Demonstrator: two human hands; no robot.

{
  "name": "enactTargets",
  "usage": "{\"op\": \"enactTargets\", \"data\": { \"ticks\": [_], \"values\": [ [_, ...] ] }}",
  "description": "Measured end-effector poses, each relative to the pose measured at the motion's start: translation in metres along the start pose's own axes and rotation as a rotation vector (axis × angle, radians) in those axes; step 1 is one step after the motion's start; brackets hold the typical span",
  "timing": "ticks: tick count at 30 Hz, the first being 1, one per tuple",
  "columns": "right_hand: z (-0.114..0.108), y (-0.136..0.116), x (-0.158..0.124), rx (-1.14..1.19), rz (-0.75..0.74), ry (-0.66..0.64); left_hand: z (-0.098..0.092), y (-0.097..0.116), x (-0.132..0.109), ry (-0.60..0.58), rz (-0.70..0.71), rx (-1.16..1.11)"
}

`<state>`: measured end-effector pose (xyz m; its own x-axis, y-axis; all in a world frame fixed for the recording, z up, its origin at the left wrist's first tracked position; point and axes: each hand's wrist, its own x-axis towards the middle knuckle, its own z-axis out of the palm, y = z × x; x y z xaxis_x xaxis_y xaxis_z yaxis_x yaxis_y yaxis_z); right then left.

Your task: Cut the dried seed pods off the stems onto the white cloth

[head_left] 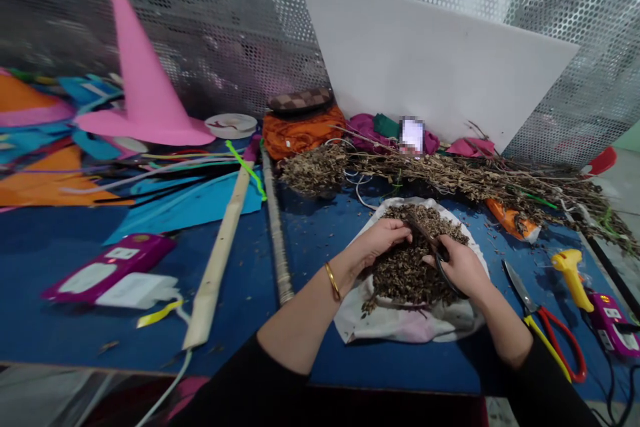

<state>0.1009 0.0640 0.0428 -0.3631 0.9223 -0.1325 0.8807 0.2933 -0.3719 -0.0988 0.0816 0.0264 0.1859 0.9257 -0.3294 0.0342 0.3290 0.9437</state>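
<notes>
Dried brown plant bits (420, 280) lie heaped on a white cloth (400, 325) on the blue table. Over the heap, my right hand (457, 265) is closed round the handles of dark scissors (423, 228), whose blades point up and left. My left hand (385, 240), with a gold bangle at the wrist, is closed at the upper left of the heap near the blade tips. What its fingers pinch is too small to make out. Long dried stalks (450, 170) lie just behind the cloth.
Red-and-yellow-handled shears (540, 313) and a yellow glue gun (573, 277) lie right. On the left are a wooden stick (217, 267), a wrapped rod (275, 233), a purple box (110, 267) and a pink pointed hat (143, 87). A white board (440, 60) leans behind.
</notes>
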Motion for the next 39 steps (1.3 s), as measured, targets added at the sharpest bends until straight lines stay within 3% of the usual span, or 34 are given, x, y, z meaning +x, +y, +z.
{"op": "enactTargets", "data": {
  "ticks": [4,12,18,29,35,39],
  "values": [
    [-0.005,-0.001,-0.002,0.040,0.016,0.003,-0.001,0.000,0.001,0.056,0.085,-0.050],
    [-0.002,-0.001,-0.002,0.022,-0.002,0.001,0.002,-0.002,0.003,0.046,0.122,-0.048],
    [-0.002,-0.002,-0.003,0.030,-0.026,0.009,0.001,-0.003,0.002,0.004,0.119,0.016],
    [0.005,-0.001,0.001,-0.005,-0.006,-0.027,0.000,-0.011,0.004,0.035,0.160,0.017],
    [0.004,-0.006,-0.003,-0.070,-0.010,0.021,0.001,-0.010,0.005,0.001,0.122,0.086],
    [0.006,-0.004,-0.001,-0.040,-0.011,-0.018,0.002,-0.008,0.004,0.001,0.101,0.067]
  ]
}}
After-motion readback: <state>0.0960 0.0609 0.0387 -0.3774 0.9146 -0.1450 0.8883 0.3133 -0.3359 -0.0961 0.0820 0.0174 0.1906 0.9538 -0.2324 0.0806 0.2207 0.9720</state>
